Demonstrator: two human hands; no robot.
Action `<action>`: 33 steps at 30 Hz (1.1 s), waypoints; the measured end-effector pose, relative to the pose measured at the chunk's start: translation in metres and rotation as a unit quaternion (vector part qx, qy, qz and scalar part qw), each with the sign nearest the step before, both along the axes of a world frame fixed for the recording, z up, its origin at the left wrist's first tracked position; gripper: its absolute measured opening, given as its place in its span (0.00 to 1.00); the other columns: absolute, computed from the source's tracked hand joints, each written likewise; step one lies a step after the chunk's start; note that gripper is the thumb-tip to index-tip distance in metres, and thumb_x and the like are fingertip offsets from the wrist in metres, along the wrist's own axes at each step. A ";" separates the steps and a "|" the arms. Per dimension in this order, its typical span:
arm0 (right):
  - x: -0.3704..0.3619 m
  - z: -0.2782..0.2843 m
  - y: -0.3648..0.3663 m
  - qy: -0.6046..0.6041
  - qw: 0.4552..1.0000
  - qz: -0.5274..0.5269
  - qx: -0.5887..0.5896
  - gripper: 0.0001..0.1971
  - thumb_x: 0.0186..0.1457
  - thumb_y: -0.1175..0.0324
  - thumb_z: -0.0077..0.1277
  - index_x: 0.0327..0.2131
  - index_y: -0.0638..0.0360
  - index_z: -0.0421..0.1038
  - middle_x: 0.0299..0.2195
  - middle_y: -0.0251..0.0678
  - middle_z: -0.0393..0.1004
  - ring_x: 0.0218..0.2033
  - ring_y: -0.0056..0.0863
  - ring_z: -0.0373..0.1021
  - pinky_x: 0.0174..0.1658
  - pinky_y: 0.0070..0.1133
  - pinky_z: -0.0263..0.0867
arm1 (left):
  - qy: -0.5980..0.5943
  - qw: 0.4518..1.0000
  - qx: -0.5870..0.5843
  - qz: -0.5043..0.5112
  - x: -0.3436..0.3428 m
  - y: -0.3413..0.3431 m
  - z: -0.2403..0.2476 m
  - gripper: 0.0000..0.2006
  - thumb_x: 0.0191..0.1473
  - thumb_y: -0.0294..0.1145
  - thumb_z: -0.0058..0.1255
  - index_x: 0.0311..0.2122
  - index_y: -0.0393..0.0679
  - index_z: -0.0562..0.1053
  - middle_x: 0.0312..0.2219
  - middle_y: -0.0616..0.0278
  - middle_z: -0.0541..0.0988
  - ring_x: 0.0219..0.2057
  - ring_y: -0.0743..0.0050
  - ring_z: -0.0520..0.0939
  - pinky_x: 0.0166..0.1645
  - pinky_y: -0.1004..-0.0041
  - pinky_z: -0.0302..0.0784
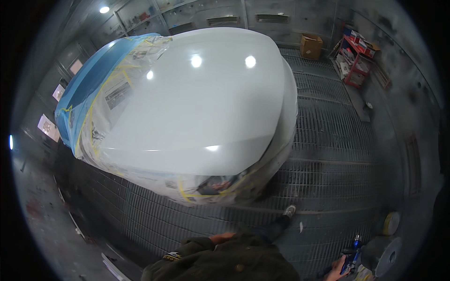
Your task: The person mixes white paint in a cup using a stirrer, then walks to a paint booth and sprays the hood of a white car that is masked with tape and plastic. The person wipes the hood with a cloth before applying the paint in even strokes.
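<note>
At the lower right edge my right hand [336,270] is closed round a blue spray gun [352,257] with a silver tip. Only a strip of my left hand [221,238] shows, low in front of my dark jacket; its fingers are hidden. Ahead of me stands a car with a glossy white hood [201,107]. Newspaper and clear film [112,96], fixed with yellow tape, cover its windshield end and its front. A blue sheet [93,79] wraps the cabin at the far left. Both hands are apart from the car.
Metal grating [328,136] forms the floor. A cardboard box [311,46] and a red shelf [355,63] with supplies stand at the far right. Beside the spray gun are a dark round object [386,255] and a yellow-rimmed roll [391,223]. Grey booth walls surround the car.
</note>
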State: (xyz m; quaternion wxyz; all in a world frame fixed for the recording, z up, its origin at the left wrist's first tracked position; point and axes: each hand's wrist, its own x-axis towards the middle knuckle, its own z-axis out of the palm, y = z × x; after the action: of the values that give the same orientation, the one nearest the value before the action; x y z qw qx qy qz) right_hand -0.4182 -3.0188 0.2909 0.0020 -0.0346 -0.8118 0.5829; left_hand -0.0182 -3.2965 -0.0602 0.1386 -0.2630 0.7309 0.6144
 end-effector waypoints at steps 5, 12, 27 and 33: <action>-0.158 -0.045 -0.012 -0.091 0.930 -0.131 -0.331 0.22 0.51 0.58 0.66 0.40 0.67 0.71 0.29 0.39 0.75 0.28 0.27 0.68 0.32 0.28 0.68 | -0.089 0.994 0.047 0.046 -0.183 -0.010 0.012 0.23 0.61 0.50 0.48 0.52 0.44 0.75 0.48 0.53 0.79 0.49 0.58 0.79 0.54 0.60 0.72; -0.353 -0.018 -0.043 -0.015 0.997 -0.074 -0.014 0.18 0.56 0.63 0.61 0.44 0.64 0.70 0.24 0.34 0.71 0.21 0.22 0.63 0.24 0.23 0.61 | -0.228 0.953 0.115 0.164 -0.471 -0.149 0.195 0.24 0.61 0.52 0.47 0.54 0.44 0.74 0.48 0.55 0.79 0.49 0.60 0.79 0.55 0.60 0.72; -0.865 -0.035 -0.303 -0.070 0.981 0.157 -0.088 0.09 0.58 0.70 0.55 0.28 0.56 0.65 0.18 0.25 0.63 0.15 0.14 0.55 0.19 0.20 0.52 | -0.249 0.922 -0.064 0.288 -0.804 -0.280 0.082 0.19 0.50 0.49 0.54 0.39 0.45 0.81 0.36 0.50 0.83 0.42 0.49 0.81 0.47 0.57 0.76; -0.989 -0.068 -0.406 -0.115 0.958 0.250 -0.083 0.09 0.58 0.72 0.53 0.26 0.56 0.65 0.16 0.24 0.62 0.14 0.13 0.56 0.19 0.19 0.52 | -0.283 0.904 -0.075 0.312 -0.967 -0.350 0.046 0.19 0.50 0.49 0.54 0.37 0.44 0.81 0.33 0.51 0.83 0.39 0.49 0.82 0.45 0.59 0.77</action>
State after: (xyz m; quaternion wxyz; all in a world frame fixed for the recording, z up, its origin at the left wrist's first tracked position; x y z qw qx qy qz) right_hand -1.4068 -3.4246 0.2232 -0.2398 0.1027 -0.7382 0.6221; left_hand -0.9847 -3.6465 -0.0140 0.1208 -0.6502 0.5851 0.4694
